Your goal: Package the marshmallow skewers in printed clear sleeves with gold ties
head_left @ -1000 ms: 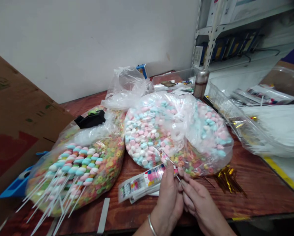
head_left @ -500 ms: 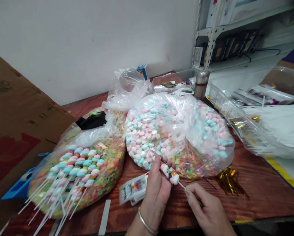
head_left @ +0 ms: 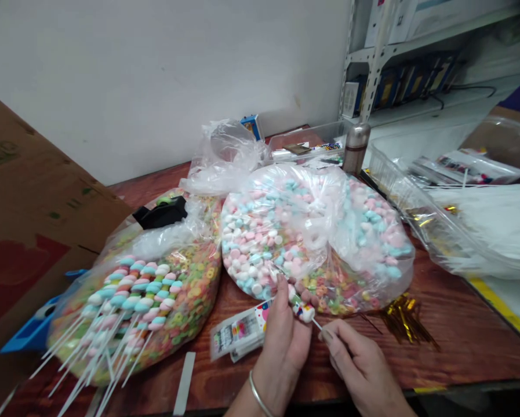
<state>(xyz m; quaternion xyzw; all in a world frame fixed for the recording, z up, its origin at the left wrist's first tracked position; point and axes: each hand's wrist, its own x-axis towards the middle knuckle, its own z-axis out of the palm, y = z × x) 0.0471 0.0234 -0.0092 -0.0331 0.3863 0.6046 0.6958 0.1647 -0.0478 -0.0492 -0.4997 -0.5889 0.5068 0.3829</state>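
Observation:
My left hand [head_left: 286, 339] grips the candy end of a marshmallow skewer [head_left: 301, 308], pink, white and blue pieces in a clear wrapper. My right hand [head_left: 357, 368] pinches the white stick just below the candies. Both hands hover at the near table edge, in front of a big clear bag of pastel marshmallows [head_left: 303, 226]. Flat printed wrapper sleeves [head_left: 240, 331] lie just left of my left hand. To the far left a bag of coloured cereal rings [head_left: 173, 289] carries a pile of finished skewers [head_left: 129, 295], their sticks pointing toward me.
A cardboard box [head_left: 33, 191] stands at the left with a blue tray [head_left: 29, 330] below it. Gold twist ties [head_left: 405, 318] lie at the right. A metal flask [head_left: 354, 147], clear plastic trays [head_left: 399, 179] and a shelving rack [head_left: 416, 52] fill the back right.
The skewer came away from the wrapper sleeves and tilted down to the right. My right hand slid down the stick, away from my left hand.

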